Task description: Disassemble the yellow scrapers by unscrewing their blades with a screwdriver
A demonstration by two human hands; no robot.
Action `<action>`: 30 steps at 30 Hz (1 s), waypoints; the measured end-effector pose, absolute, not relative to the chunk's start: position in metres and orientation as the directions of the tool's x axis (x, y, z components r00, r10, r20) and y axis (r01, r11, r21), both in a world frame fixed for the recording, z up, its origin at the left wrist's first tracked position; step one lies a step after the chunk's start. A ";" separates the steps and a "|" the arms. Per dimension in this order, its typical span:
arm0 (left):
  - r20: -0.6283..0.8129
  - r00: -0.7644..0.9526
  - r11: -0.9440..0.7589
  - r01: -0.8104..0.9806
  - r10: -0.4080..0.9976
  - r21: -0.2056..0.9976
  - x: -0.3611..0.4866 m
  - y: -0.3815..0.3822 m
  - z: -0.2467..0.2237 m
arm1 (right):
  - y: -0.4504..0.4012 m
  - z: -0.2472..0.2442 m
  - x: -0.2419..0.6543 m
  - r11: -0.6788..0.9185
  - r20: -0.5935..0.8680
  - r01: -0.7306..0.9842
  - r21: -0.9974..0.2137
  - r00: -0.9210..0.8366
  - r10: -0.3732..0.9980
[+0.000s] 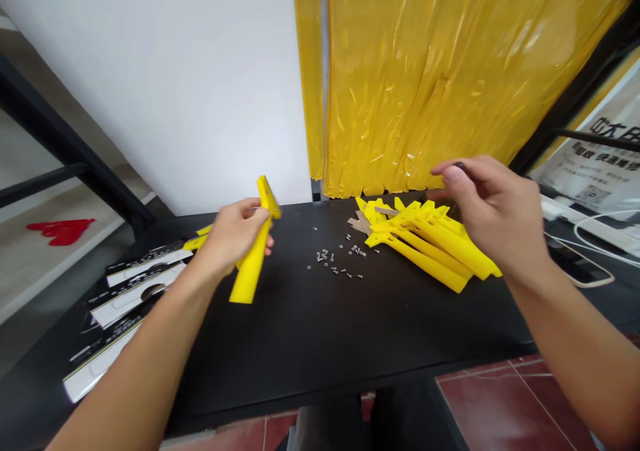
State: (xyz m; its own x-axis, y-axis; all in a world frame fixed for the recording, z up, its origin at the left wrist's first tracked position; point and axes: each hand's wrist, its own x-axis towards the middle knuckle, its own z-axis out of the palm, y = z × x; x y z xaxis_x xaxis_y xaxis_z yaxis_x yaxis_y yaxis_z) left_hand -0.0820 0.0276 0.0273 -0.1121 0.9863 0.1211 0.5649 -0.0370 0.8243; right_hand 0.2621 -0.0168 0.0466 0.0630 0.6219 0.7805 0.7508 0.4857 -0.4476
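Note:
My left hand (237, 234) is closed around a yellow plastic handle (253, 264), raised above the black table with its narrower, notched head pointing up and away. Thumb and forefinger of my right hand (493, 204) pinch a small dark piece (461, 167), too small to name. Below and left of that hand lies a pile of similar yellow handles (425, 244), heads toward the back. Small metal screws and nuts (333, 257) are scattered on the table between my hands. Grey-brown flat strips (361, 223) lie at the pile's left end.
Black-and-white printed boxes (127, 297) are stacked at the left, partly behind my left forearm. A white panel (200, 91) and yellow plastic curtain (425, 91) stand behind the black table (300, 331). White cables (580, 227) and a phone-like item (583, 267) lie at the right.

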 end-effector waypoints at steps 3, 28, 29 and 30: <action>-0.127 0.140 0.097 0.198 0.982 0.975 -0.051 0.017 0.015 | 0.007 0.050 0.232 0.616 0.801 0.607 -0.501 0.057 0.596; 0.295 0.126 -0.299 0.677 0.947 0.672 -0.046 0.004 0.007 | 0.007 0.002 0.196 0.697 0.707 0.137 -0.704 0.233 0.668; 0.276 0.115 -0.282 0.649 0.954 0.706 -0.045 0.006 0.008 | 0.005 0.001 0.195 0.695 0.709 0.147 -0.704 0.213 0.672; 0.244 0.114 -0.261 0.609 0.963 0.749 -0.045 0.008 0.008 | 0.003 -0.001 0.194 0.699 0.716 0.157 -0.698 0.192 0.671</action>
State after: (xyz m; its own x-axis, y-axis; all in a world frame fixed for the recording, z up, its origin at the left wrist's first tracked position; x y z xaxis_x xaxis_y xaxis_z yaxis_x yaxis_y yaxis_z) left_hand -0.0449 0.0083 0.0078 0.1137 0.9632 0.2437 0.6094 -0.2613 0.7486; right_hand 0.1941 0.0033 -0.0005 0.1918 0.6713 0.7160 0.1570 0.6991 -0.6975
